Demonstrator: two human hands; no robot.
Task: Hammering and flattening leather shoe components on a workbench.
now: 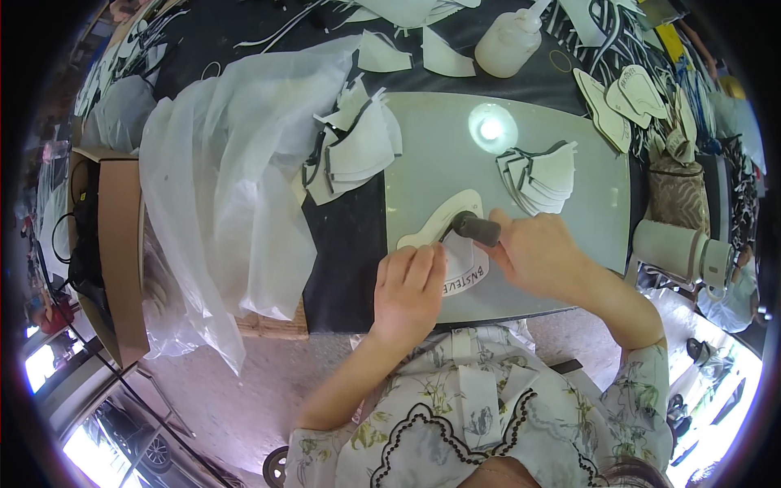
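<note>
A cream, curved flat template (468, 202) with lettering along its rim lies on the near part of a grey glossy board (443, 122). On top of it is a pale cut piece (460, 257) with a dark edge. My left hand (411, 285) has its fingers bent together and pressed down at the left side of this piece. A dark, thick cylindrical tool (478, 228) sits over the template, its right end in the fingers of my right hand (541, 256). The tool's exact kind is unclear, and its lower part is hidden.
Stacked white cut pieces (547, 177) lie beyond my right hand, with another pile (358, 146) left of the board. A clear plastic bag (236, 179) and a cardboard box (120, 252) are at left. At the back stands a white bottle (508, 45); a flask (679, 254) is at right.
</note>
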